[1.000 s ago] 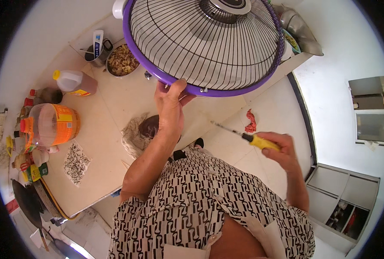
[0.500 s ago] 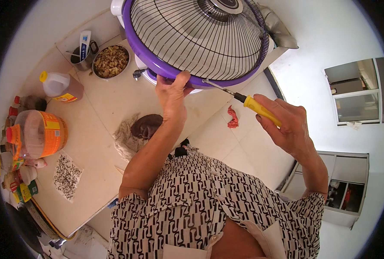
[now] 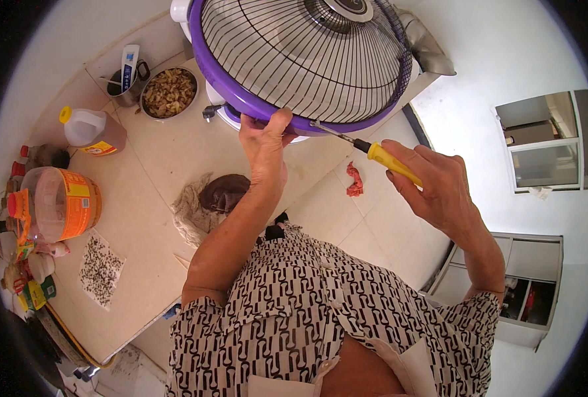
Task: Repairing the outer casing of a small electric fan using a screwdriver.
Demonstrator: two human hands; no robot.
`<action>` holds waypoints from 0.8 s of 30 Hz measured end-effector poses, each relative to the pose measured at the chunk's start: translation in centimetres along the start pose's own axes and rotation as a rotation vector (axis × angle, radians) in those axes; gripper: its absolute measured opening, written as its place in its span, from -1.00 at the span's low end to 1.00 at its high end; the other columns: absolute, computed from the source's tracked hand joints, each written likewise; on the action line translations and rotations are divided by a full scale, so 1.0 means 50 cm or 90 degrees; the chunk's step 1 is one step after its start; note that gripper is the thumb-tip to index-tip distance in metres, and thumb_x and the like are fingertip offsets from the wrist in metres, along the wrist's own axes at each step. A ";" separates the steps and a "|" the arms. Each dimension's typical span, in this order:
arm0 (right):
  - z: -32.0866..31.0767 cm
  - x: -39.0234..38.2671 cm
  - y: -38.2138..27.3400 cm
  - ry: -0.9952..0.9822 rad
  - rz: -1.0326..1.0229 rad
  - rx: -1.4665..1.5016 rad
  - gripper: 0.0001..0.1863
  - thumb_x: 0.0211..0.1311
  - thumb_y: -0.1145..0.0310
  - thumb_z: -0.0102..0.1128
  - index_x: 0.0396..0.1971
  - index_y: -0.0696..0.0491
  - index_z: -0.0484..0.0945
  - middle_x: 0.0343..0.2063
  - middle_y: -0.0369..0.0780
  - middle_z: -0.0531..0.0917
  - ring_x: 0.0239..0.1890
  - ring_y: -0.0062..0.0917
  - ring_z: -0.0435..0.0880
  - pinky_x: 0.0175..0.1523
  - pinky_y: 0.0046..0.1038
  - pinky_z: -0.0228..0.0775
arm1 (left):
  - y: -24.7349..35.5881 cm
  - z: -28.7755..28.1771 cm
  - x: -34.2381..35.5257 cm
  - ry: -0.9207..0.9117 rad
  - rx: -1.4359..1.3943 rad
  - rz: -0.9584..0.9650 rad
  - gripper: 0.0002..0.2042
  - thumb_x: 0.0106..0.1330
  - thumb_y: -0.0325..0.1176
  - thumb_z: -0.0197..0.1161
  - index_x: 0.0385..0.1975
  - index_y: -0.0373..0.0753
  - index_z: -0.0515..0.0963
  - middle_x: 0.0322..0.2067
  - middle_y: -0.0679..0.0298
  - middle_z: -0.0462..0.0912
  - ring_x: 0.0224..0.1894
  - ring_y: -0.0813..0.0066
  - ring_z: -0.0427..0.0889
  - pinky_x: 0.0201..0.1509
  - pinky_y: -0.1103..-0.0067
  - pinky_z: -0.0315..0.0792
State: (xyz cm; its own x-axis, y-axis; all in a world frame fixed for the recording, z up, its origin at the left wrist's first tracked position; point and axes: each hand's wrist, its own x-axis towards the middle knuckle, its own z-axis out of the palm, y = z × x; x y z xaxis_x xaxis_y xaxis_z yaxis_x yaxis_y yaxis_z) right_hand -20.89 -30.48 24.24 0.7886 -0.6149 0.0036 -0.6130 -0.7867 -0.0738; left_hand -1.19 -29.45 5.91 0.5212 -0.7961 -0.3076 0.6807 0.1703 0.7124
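Note:
A round appliance with a purple rim (image 3: 242,99) and a black wire guard (image 3: 267,49) leans at the top; it looks like a dish heater or a fan. My left hand (image 3: 266,142) grips the lower part of this rim, thumb in front, with the other fingers partly hidden behind it. In my right hand (image 3: 439,188) is a screwdriver (image 3: 392,163) with a yellow handle, my fingers closed round the grip. Its metal shaft slants up to the left, and the tip meets the rim's lower edge, just right of my left thumb.
On the counter (image 3: 142,264) lie a dark brown cloth (image 3: 224,193) and a pale rag (image 3: 191,215). Left stand a bowl of brown food pieces (image 3: 168,94), a metal mug (image 3: 127,92), a jug (image 3: 92,130) and an orange-labelled tub (image 3: 66,204). A red scrap (image 3: 354,179) lies on the floor.
My right hand and the screwdriver handle have shifted slightly left and up, while the tip stays at the same spot on the rim. My left hand keeps its hold.

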 end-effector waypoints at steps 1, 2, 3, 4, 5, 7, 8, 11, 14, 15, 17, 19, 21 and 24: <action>0.001 0.000 0.001 0.000 -0.001 0.001 -0.53 0.11 0.46 0.38 0.09 0.08 0.58 -0.61 -0.23 0.60 -0.71 -0.50 0.48 -0.58 -0.49 0.27 | 0.001 0.000 -0.001 -0.003 0.001 -0.004 -0.49 0.12 -0.22 0.41 0.03 -0.21 0.38 -0.15 0.26 0.56 -0.23 0.42 0.65 -0.10 0.46 0.61; 0.002 -0.001 0.002 0.003 -0.003 0.008 -0.53 0.11 0.46 0.38 0.08 0.08 0.58 -0.61 -0.23 0.60 -0.71 -0.49 0.48 -0.58 -0.48 0.28 | 0.000 -0.001 -0.001 -0.002 0.002 -0.004 -0.49 0.12 -0.22 0.41 0.03 -0.21 0.38 -0.15 0.26 0.56 -0.23 0.42 0.65 -0.10 0.46 0.61; 0.002 -0.001 0.002 0.005 -0.005 0.015 -0.53 0.11 0.46 0.38 0.08 0.08 0.58 -0.61 -0.22 0.59 -0.70 -0.48 0.49 -0.58 -0.47 0.28 | -0.001 -0.002 -0.001 0.000 0.002 -0.002 -0.49 0.12 -0.22 0.41 0.03 -0.21 0.38 -0.15 0.26 0.55 -0.23 0.42 0.65 -0.10 0.46 0.61; 0.000 -0.001 0.001 0.006 -0.005 0.016 -0.53 0.11 0.46 0.38 0.08 0.08 0.58 -0.61 -0.22 0.59 -0.70 -0.48 0.49 -0.58 -0.47 0.28 | -0.002 -0.002 -0.001 0.001 0.002 -0.001 -0.49 0.12 -0.21 0.41 0.02 -0.21 0.38 -0.14 0.26 0.55 -0.24 0.41 0.65 -0.09 0.45 0.61; -0.006 0.000 -0.003 -0.001 -0.005 0.008 -0.54 0.12 0.47 0.37 0.07 0.08 0.58 -0.61 -0.22 0.58 -0.70 -0.47 0.49 -0.57 -0.46 0.28 | -0.002 -0.002 -0.002 0.001 0.003 -0.001 -0.49 0.12 -0.21 0.41 0.02 -0.21 0.38 -0.14 0.26 0.55 -0.24 0.41 0.65 -0.09 0.45 0.61; -0.017 0.006 -0.011 -0.007 -0.006 0.002 -0.54 0.12 0.47 0.37 0.07 0.08 0.57 -0.62 -0.22 0.58 -0.69 -0.46 0.50 -0.57 -0.46 0.29 | 0.000 -0.004 -0.003 -0.005 -0.032 -0.001 -0.42 0.05 -0.30 0.45 0.05 -0.30 0.36 -0.14 0.21 0.55 -0.22 0.45 0.62 -0.19 0.50 0.60; -0.023 0.010 -0.014 -0.020 -0.015 -0.013 -0.59 0.18 0.41 0.33 0.06 0.06 0.56 -0.62 -0.24 0.56 -0.67 -0.45 0.53 -0.56 -0.43 0.33 | 0.001 -0.004 -0.004 -0.004 -0.031 0.000 -0.42 0.05 -0.30 0.45 0.05 -0.30 0.36 -0.14 0.21 0.55 -0.22 0.45 0.62 -0.19 0.50 0.60; -0.038 0.018 -0.018 -0.040 -0.028 -0.035 -0.62 0.23 0.35 0.28 0.05 0.03 0.54 -0.62 -0.26 0.55 -0.65 -0.44 0.57 -0.55 -0.40 0.36 | 0.004 -0.004 -0.008 -0.003 -0.029 -0.004 -0.43 0.06 -0.30 0.44 0.05 -0.30 0.36 -0.14 0.21 0.55 -0.22 0.44 0.62 -0.18 0.50 0.60; -0.041 0.020 -0.015 -0.052 -0.037 -0.049 -0.62 0.23 0.35 0.27 0.05 0.02 0.53 -0.61 -0.25 0.56 -0.65 -0.44 0.57 -0.56 -0.40 0.35 | 0.003 -0.004 -0.009 -0.005 0.013 0.005 -0.50 0.13 -0.24 0.39 0.02 -0.24 0.36 -0.16 0.24 0.55 -0.24 0.39 0.65 -0.10 0.44 0.61; -0.042 0.021 -0.014 -0.056 -0.040 -0.053 -0.62 0.23 0.35 0.27 0.06 0.01 0.52 -0.60 -0.25 0.56 -0.65 -0.44 0.56 -0.56 -0.41 0.34 | 0.004 -0.002 -0.010 -0.009 0.008 0.005 -0.51 0.13 -0.24 0.39 0.01 -0.25 0.36 -0.16 0.24 0.55 -0.25 0.40 0.65 -0.10 0.44 0.61; -0.045 0.021 -0.022 -0.056 -0.039 -0.062 -0.62 0.23 0.35 0.28 0.05 0.01 0.53 -0.60 -0.26 0.56 -0.65 -0.44 0.56 -0.56 -0.41 0.33 | 0.008 -0.001 -0.015 -0.011 0.005 0.004 -0.51 0.13 -0.24 0.39 0.00 -0.25 0.37 -0.17 0.24 0.55 -0.25 0.40 0.65 -0.11 0.44 0.61; -0.047 0.019 -0.026 -0.056 -0.039 -0.073 -0.63 0.23 0.35 0.28 0.05 0.01 0.54 -0.61 -0.26 0.56 -0.65 -0.45 0.55 -0.57 -0.41 0.33 | 0.013 0.002 -0.020 -0.011 -0.001 0.008 -0.53 0.13 -0.25 0.38 -0.01 -0.24 0.37 -0.19 0.25 0.55 -0.26 0.42 0.65 -0.12 0.45 0.61; -0.047 0.015 -0.025 -0.044 -0.032 -0.081 -0.62 0.22 0.33 0.30 0.05 0.01 0.55 -0.62 -0.27 0.55 -0.65 -0.47 0.55 -0.57 -0.42 0.32 | 0.012 0.001 -0.018 -0.012 -0.002 0.011 -0.53 0.13 -0.25 0.38 -0.01 -0.24 0.37 -0.19 0.25 0.55 -0.27 0.43 0.65 -0.13 0.46 0.61; -0.042 0.001 -0.020 -0.025 0.004 -0.055 -0.54 0.14 0.41 0.37 0.09 0.03 0.57 -0.64 -0.28 0.54 -0.68 -0.56 0.44 -0.54 -0.46 0.16 | 0.008 0.004 -0.017 -0.018 -0.004 0.012 -0.53 0.13 -0.25 0.39 -0.01 -0.23 0.37 -0.19 0.26 0.55 -0.27 0.44 0.64 -0.13 0.47 0.61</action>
State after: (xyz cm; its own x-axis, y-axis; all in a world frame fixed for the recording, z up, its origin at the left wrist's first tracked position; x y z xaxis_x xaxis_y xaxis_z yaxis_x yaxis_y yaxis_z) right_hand -20.33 -29.84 26.41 0.7853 -0.6181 -0.0353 -0.6181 -0.7860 0.0120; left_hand -1.44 -28.81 6.58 0.5196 -0.8088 -0.2756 0.6741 0.1898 0.7139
